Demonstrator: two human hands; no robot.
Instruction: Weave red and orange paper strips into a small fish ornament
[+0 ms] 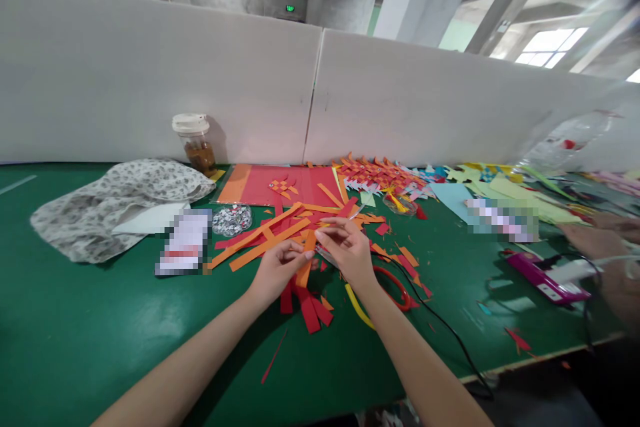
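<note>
My left hand (281, 270) is closed, pinching an orange paper strip (304, 275) between thumb and fingertips. At the strip's upper end, the fingers of my right hand (349, 248) are also closed on it. Red paper strips (307, 312) fan out beneath the hands. More orange strips (270, 245) lie crossed over red ones to the left. Partly under my right hand and forearm are scissors (361, 309) with yellow and red handles; their blades are mostly hidden.
Behind the strips, a woven paper fish (283, 187) lies on red sheets (250, 188). Many woven pieces (375, 173) are heaped at the back. A lidded cup (196, 147), patterned cloth (125, 207) and bag of googly eyes (232, 220) stand left. Right: purple device (547, 278), black cable (450, 330).
</note>
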